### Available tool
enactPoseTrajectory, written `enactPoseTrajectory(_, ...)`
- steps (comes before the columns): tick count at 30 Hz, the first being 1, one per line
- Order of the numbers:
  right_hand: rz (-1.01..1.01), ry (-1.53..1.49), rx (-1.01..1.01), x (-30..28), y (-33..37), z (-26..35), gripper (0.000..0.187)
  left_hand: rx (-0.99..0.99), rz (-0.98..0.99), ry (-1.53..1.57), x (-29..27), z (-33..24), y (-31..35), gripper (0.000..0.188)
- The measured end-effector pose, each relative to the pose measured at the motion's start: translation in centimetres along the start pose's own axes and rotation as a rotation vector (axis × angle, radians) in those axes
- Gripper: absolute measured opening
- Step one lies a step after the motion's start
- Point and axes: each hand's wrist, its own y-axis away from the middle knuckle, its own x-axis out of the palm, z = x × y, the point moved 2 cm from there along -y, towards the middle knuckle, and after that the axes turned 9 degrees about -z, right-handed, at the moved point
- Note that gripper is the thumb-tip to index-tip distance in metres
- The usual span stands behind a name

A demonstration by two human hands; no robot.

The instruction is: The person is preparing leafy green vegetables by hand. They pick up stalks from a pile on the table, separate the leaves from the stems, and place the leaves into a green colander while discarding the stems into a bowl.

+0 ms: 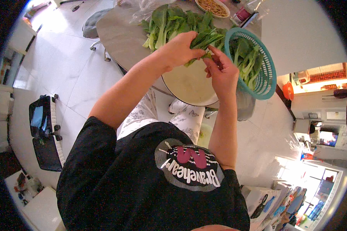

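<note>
My left hand (184, 48) is closed round a bunch of leafy greens (210, 38), whose leaves point up and to the right. Against its lower end, my right hand (223, 71) pinches a small piece of leaf (207, 55) between thumb and fingers. Both hands are above a pale round basin (189, 86) with a dark rim at the table's near edge. Just beyond the left hand lies a heap of leafy greens (167, 25). To the right, a tilted teal colander (273, 63) holds more green leaves and stalks (247, 57).
A grey table (115, 32) carries a clear plastic bag (146, 8), a plate of brownish food (213, 7) and a jar with a purple label (241, 15) at the far side. Left of it stands a grey-seated stool (94, 23). A black wheeled case (46, 131) lies on the floor.
</note>
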Motion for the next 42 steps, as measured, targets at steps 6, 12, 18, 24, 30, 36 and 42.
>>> enactPoseTrajectory(6,0.036,0.555,-0.105,-1.1,-0.6,-2.9,0.016,-0.250,0.188,-0.026,3.1,3.8,-2.4,0.029)
enactPoseTrajectory(12,0.190,0.928,-0.091,0.5,-1.0,-1.9,0.015,0.259,0.267,-0.683,3.4,5.2,-3.7,0.041)
enactPoseTrajectory(18,0.442,0.944,-0.125,0.7,-0.9,-2.6,0.020,0.082,0.503,-0.898,4.5,3.8,-2.7,0.046)
enactPoseTrajectory(24,0.114,0.606,-0.133,0.3,-1.8,-3.0,0.023,-0.281,0.382,-0.285,3.3,4.6,-3.6,0.031)
enactPoseTrajectory(30,-0.086,0.184,-0.042,-0.3,-2.5,-4.6,0.024,-0.603,0.196,0.712,2.9,1.6,-2.0,0.019)
enactPoseTrajectory(36,0.033,0.012,0.163,-0.5,-2.5,-3.0,0.019,-0.373,0.173,0.360,2.2,2.1,-1.5,0.033)
enactPoseTrajectory(42,0.092,0.095,0.124,-0.4,-2.9,-4.2,0.012,-0.314,0.177,0.272,2.5,2.0,-0.9,0.031)
